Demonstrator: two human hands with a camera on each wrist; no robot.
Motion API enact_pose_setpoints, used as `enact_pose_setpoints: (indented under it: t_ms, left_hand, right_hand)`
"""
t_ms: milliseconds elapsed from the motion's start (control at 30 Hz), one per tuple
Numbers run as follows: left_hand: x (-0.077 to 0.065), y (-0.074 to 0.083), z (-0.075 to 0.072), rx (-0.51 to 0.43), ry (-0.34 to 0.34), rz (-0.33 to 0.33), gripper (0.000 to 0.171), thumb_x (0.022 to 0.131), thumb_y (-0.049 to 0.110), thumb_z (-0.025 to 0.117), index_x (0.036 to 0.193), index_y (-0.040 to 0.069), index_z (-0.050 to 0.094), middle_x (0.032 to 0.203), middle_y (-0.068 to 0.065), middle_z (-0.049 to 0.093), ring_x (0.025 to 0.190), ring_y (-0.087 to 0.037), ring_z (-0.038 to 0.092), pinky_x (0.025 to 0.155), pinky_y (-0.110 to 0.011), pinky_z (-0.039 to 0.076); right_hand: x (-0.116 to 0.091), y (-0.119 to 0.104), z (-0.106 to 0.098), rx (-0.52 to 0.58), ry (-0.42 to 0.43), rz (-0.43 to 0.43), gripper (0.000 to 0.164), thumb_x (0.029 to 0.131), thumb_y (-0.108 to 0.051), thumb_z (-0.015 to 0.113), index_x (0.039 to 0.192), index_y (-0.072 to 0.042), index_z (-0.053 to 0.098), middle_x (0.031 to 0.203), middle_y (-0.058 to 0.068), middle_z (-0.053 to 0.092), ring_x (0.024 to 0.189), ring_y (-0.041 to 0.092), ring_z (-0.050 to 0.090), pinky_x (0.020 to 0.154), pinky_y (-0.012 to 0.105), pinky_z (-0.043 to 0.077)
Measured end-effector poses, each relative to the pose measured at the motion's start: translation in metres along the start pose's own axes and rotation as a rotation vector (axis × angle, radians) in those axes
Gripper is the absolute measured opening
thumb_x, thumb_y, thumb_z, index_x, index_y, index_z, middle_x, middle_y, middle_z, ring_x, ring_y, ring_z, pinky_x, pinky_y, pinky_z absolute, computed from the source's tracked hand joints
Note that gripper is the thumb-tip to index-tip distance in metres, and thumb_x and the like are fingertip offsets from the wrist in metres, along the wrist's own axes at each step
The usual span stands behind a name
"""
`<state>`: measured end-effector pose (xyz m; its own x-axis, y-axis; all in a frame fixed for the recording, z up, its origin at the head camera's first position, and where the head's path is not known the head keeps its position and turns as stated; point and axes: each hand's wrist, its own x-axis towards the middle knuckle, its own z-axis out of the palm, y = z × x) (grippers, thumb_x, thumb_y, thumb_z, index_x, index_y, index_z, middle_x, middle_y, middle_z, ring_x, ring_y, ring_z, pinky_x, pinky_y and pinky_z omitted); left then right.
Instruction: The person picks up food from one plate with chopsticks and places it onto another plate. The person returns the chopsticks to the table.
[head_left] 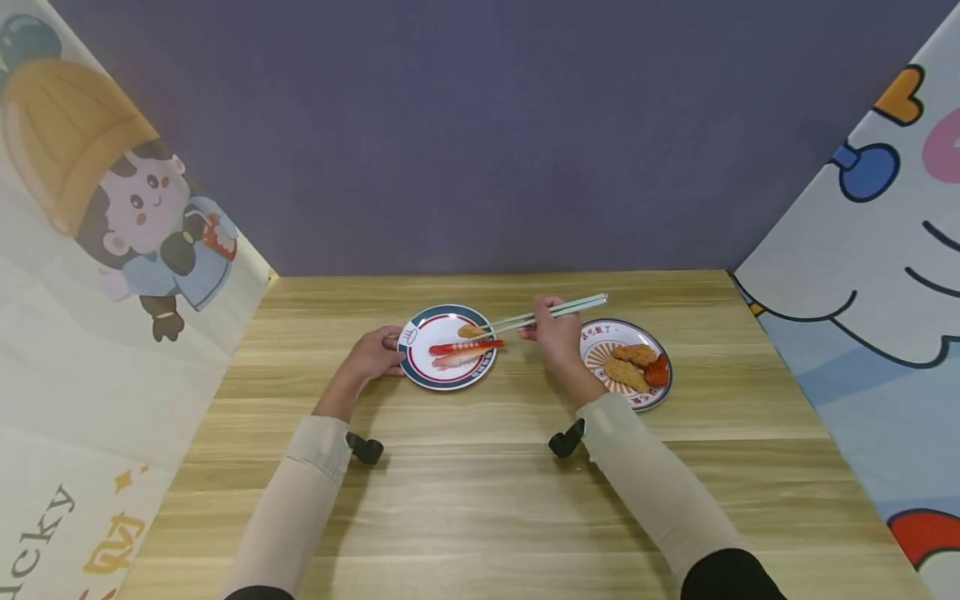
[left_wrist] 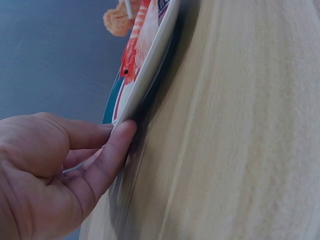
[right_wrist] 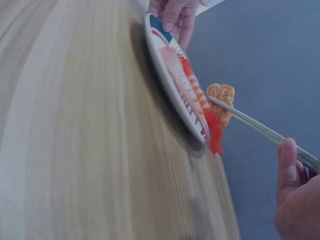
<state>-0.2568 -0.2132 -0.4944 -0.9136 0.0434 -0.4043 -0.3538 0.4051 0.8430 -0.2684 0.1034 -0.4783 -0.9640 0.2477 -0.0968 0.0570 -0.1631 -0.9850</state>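
My left hand (head_left: 377, 353) pinches the left rim of a round plate (head_left: 420, 372) with a dark teal border, thumb on one face and fingers on the other. On that plate lie a red shrimp (head_left: 459, 347) and a paler pink shrimp (head_left: 459, 359). In my right hand (head_left: 557, 337) is a pair of pale green chopsticks (head_left: 573, 306). Their tips grip a golden fried nugget (right_wrist: 220, 102), which the right wrist view shows raised over the shrimp side of the plate. The left wrist view has the plate rim (left_wrist: 151, 73) close over the table.
A second patterned plate (head_left: 597, 333) stands to the right, partly behind my right forearm. It bears breaded pieces (head_left: 626, 374) and a red-orange piece (head_left: 657, 372). The wooden table (head_left: 480, 500) meets a blue-grey panel (head_left: 480, 150) at the back, with printed cartoon sheets on both sides.
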Motion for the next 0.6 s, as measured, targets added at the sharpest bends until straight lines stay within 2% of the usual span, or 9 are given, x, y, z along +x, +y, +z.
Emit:
enact_pose_setpoints:
  t_ms: [233, 400, 533, 600]
  left_hand:
    - [0.001, 0.001, 0.000, -0.009, -0.015, -0.002, 0.062, 0.096, -0.006, 0.060, 0.153, 0.006, 0.042, 0.129, -0.023, 0.055, 0.085, -0.018, 0.066, 0.076, -0.028, 0.066]
    - [0.001, 0.000, -0.002, -0.022, -0.029, 0.007, 0.064, 0.095, -0.008, 0.060, 0.154, 0.004, 0.039, 0.132, -0.025, 0.054, 0.086, -0.019, 0.067, 0.079, -0.030, 0.066]
    - [0.001, 0.000, -0.003, -0.020, -0.033, 0.006, 0.065, 0.094, -0.008, 0.061, 0.155, 0.005, 0.040, 0.133, -0.026, 0.054, 0.086, -0.019, 0.067, 0.079, -0.030, 0.066]
    - [0.001, 0.000, -0.003, -0.013, -0.032, 0.002, 0.065, 0.094, -0.007, 0.062, 0.154, 0.006, 0.040, 0.133, -0.025, 0.054, 0.087, -0.020, 0.067, 0.079, -0.030, 0.066]
  right_hand:
    - [-0.003, 0.001, -0.002, 0.008, -0.001, -0.002, 0.027, 0.102, -0.017, 0.059, 0.107, 0.009, 0.058, 0.080, 0.025, 0.068, 0.049, 0.012, 0.068, 0.056, 0.029, 0.064]
    - [-0.005, -0.004, -0.009, 0.006, 0.005, -0.010, 0.023, 0.101, -0.017, 0.059, 0.101, 0.006, 0.059, 0.087, 0.033, 0.066, 0.050, 0.013, 0.068, 0.056, 0.030, 0.064]
    - [-0.004, -0.007, -0.018, -0.021, -0.002, -0.029, 0.021, 0.102, -0.019, 0.058, 0.097, 0.001, 0.058, 0.090, 0.031, 0.067, 0.054, 0.012, 0.070, 0.058, 0.029, 0.065]
    - [-0.004, -0.009, -0.023, -0.026, -0.013, -0.045, 0.023, 0.103, -0.020, 0.057, 0.098, 0.003, 0.056, 0.090, 0.030, 0.068, 0.055, 0.012, 0.071, 0.058, 0.028, 0.065]
